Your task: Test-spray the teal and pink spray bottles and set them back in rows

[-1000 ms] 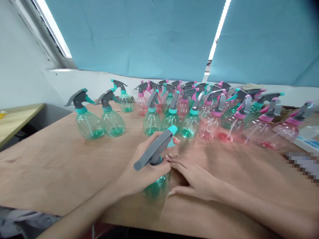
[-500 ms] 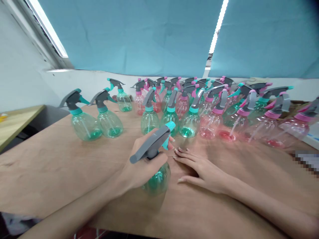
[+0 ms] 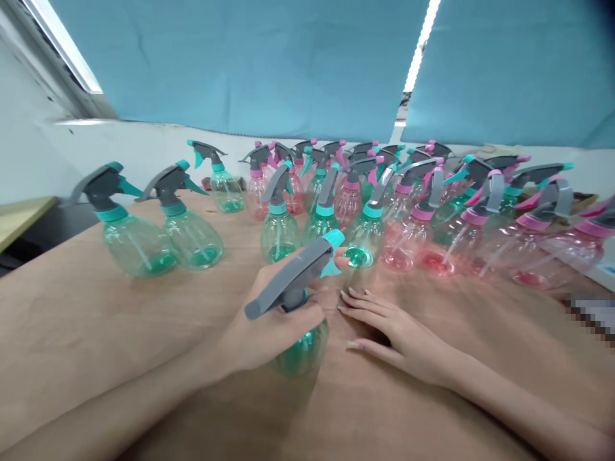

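Note:
My left hand [image 3: 278,326] is wrapped around the neck of a green spray bottle [image 3: 307,349] with a grey head and a turquoise nozzle and trigger. Its index finger reaches out past the trigger. The bottle is upright at the table's near middle; my hand covers much of its body. To its right, my right hand [image 3: 394,330] lies palm down on the wooden table [image 3: 365,410], fingers stretched out and holding nothing. Just beyond the hands stand more green spray bottles [image 3: 279,234] and pink-collared spray bottles [image 3: 406,237].
Two green spray bottles [image 3: 192,237] stand together at the left, with another green bottle [image 3: 227,189] behind them. Several green and pink bottles crowd the back and right. A blurred-out flat item [image 3: 593,317] lies at the right edge. A blue curtain [image 3: 264,70] hangs behind.
My left index finger has stretched out beyond the trigger, and the trigger sits farther forward. The view has shifted slightly; my right hand stays flat on the table.

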`<action>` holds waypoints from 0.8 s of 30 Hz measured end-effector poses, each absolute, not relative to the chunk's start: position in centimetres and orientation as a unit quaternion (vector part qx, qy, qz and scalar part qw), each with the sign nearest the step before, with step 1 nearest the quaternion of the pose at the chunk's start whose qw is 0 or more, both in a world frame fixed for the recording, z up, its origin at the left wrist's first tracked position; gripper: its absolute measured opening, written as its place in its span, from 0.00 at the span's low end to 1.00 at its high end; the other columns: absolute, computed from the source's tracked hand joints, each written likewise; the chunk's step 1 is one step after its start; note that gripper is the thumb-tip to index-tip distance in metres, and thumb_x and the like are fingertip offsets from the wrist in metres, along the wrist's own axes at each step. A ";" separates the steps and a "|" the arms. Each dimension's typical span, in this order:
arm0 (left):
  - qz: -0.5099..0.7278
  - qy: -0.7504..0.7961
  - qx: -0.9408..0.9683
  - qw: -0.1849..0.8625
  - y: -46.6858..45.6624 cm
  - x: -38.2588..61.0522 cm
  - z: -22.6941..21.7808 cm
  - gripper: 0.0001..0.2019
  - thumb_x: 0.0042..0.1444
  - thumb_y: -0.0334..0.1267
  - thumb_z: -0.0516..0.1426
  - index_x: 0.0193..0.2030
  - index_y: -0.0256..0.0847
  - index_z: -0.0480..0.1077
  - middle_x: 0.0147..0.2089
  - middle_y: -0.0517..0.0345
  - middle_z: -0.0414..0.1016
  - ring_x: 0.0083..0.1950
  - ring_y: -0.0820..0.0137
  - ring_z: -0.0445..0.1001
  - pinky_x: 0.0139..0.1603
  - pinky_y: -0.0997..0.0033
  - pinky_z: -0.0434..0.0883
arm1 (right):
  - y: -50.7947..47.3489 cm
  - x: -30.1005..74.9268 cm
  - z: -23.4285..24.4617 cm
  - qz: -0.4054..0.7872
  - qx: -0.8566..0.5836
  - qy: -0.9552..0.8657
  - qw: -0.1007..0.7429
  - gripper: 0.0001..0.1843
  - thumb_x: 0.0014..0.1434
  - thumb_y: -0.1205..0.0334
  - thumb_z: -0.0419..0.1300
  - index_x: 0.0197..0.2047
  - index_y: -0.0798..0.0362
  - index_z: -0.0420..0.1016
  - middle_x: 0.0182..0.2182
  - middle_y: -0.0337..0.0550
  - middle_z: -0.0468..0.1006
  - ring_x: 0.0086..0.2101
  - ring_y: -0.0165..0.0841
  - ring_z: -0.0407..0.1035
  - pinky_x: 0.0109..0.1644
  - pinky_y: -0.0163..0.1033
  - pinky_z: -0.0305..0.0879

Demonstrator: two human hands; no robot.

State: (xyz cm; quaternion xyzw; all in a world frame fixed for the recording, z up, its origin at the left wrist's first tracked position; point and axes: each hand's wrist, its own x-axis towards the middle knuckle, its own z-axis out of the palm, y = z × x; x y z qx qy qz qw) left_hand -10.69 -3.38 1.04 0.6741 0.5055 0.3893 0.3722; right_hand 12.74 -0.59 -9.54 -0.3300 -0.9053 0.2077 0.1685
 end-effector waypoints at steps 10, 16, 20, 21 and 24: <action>0.387 0.477 0.688 0.386 -3.2 -10.7 0.7 0.23 0.48 0.29 0.54 0.52 0.47 0.72 0.34 0.63 0.75 0.30 0.68 0.72 0.33 0.71 0.72 | -0.6 12.7 -9.7 0.217 -0.324 -0.900 0.193 0.31 0.65 0.46 0.58 0.67 0.47 0.63 0.66 0.47 0.64 0.66 0.45 0.54 0.68 0.58 0.54; 0.392 0.478 0.680 0.394 -3.2 -10.5 0.9 0.26 0.47 0.27 0.53 0.53 0.49 0.72 0.46 0.63 0.80 0.45 0.63 0.79 0.47 0.67 0.76 | -0.4 13.0 -9.8 0.224 -0.315 -0.900 0.204 0.30 0.65 0.48 0.59 0.68 0.45 0.62 0.66 0.45 0.64 0.66 0.45 0.54 0.69 0.59 0.51; 0.416 0.452 0.677 0.405 -3.2 -10.5 1.1 0.23 0.47 0.25 0.54 0.50 0.47 0.73 0.54 0.61 0.78 0.54 0.62 0.76 0.56 0.66 0.73 | -0.2 13.1 -9.9 0.226 -0.315 -0.899 0.205 0.31 0.65 0.47 0.59 0.67 0.45 0.63 0.66 0.45 0.65 0.66 0.45 0.55 0.69 0.59 0.51; 0.421 0.449 0.677 0.404 -3.2 -10.6 1.1 0.23 0.47 0.25 0.54 0.49 0.47 0.74 0.56 0.61 0.77 0.56 0.62 0.75 0.58 0.66 0.73 | -0.2 13.2 -9.9 0.225 -0.316 -0.899 0.203 0.31 0.65 0.47 0.59 0.67 0.46 0.63 0.66 0.46 0.65 0.66 0.45 0.55 0.69 0.59 0.52; 0.414 0.461 0.670 0.408 -3.4 -10.7 1.1 0.24 0.46 0.24 0.54 0.49 0.46 0.73 0.58 0.60 0.76 0.55 0.63 0.76 0.56 0.67 0.74 | -0.1 13.2 -9.9 0.225 -0.318 -0.900 0.199 0.30 0.65 0.47 0.59 0.67 0.47 0.64 0.65 0.46 0.65 0.66 0.44 0.55 0.69 0.58 0.53</action>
